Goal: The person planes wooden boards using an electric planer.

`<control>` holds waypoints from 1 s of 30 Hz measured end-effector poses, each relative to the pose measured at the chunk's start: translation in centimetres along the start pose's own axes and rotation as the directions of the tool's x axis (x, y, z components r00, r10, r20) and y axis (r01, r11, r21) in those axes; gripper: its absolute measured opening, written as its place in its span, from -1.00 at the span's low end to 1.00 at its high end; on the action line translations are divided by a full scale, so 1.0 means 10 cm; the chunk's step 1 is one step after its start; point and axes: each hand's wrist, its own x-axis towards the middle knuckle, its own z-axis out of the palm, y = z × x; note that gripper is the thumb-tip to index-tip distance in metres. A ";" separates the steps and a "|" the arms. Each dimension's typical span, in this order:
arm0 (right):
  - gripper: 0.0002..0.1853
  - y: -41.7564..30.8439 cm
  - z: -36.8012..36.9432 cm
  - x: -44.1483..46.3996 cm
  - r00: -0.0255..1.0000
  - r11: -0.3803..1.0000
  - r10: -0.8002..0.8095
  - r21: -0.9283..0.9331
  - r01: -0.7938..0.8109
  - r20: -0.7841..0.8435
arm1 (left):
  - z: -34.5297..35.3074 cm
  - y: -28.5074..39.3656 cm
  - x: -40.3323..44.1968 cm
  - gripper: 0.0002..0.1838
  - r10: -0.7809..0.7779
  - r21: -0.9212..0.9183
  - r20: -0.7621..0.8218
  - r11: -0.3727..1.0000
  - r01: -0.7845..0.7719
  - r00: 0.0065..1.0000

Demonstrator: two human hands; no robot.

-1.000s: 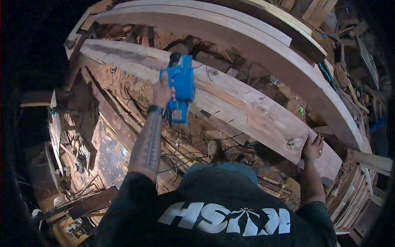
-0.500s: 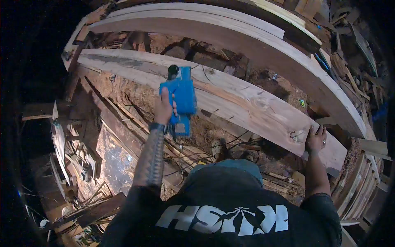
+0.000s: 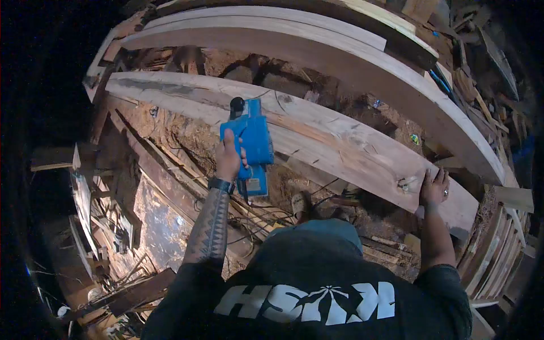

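My left hand [image 3: 229, 157] is wrapped round the handle of a blue power planer [image 3: 252, 141] with a black front knob. The planer lies across a long, wide plank [image 3: 340, 144], and its lower end reaches past the plank's near edge. Toward the plank's right end, my right hand [image 3: 434, 188] rests on the wood with its fingers apart, close to a dark knot. A ring shows on one finger. The planer hides the wood beneath it.
Beyond the plank runs a thick curved beam [image 3: 317, 42]. Cables [image 3: 243, 224] and thin wood strips lie below the planer. Stacked boards [image 3: 490, 260] stand at the right, and scrap wood [image 3: 85, 192] at the left. Sawdust and shavings cover much of the ground.
The whole view has shifted a little. My left hand and the planer have moved slightly toward my body. My right hand keeps its place on the plank.
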 end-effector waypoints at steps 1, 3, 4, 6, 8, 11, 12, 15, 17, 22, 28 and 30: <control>-0.15 0.00 0.00 -0.01 1.000 1.000 0.008 0.004 -0.008 0.009 | 0.00 0.00 0.03 -0.22 0.004 0.007 -0.009 1.000 -0.004 1.000; -0.15 -0.03 -0.02 -0.01 1.000 1.000 0.020 0.021 -0.021 0.018 | 0.04 0.06 0.17 -0.22 0.045 0.044 -0.017 0.998 -0.045 0.999; -0.15 -0.05 -0.04 -0.02 0.999 0.999 0.027 0.021 -0.028 0.027 | 0.09 0.17 0.30 -0.22 0.078 0.075 -0.016 0.994 -0.077 0.997; -0.15 -0.08 -0.08 -0.03 0.999 0.999 0.031 0.023 -0.032 0.043 | 0.19 0.36 0.63 -0.21 0.081 0.077 0.010 0.994 -0.081 0.997; -0.15 -0.07 -0.07 -0.03 0.999 0.999 0.018 0.030 -0.019 0.036 | 0.28 0.47 0.89 -0.21 0.043 0.052 0.011 0.998 -0.044 0.999; -0.13 0.02 0.03 0.01 0.999 1.000 0.018 0.025 -0.019 0.036 | 0.36 0.46 0.99 -0.22 0.067 0.037 -0.015 0.997 -0.066 0.998; -0.13 0.05 0.07 0.04 0.999 0.999 0.030 0.024 -0.031 0.040 | 0.31 0.37 0.90 -0.23 0.098 0.026 0.014 0.995 -0.099 0.995; -0.14 0.15 0.20 0.10 0.999 0.998 -0.021 -0.055 0.024 0.039 | 0.16 0.17 0.37 -0.27 0.034 0.021 0.088 0.999 -0.036 0.995; -0.20 0.04 0.04 0.00 1.000 1.000 -0.023 -0.004 0.023 -0.009 | 0.07 0.06 -0.07 -0.28 0.004 -0.031 0.125 1.000 0.000 0.992; -0.21 -0.07 -0.08 -0.01 1.000 1.000 -0.016 0.017 0.016 -0.012 | 0.12 0.00 0.10 -0.28 0.018 0.005 0.166 1.000 -0.019 0.986; -0.20 0.07 0.15 0.04 0.997 0.999 -0.053 0.004 0.053 -0.060 | 0.53 0.52 0.63 -0.25 0.003 0.064 0.106 0.998 -0.009 0.994; -0.19 0.19 0.33 0.08 0.993 0.992 -0.098 -0.084 0.092 -0.066 | 0.41 0.32 0.55 -0.25 0.020 0.062 0.165 0.998 -0.031 0.986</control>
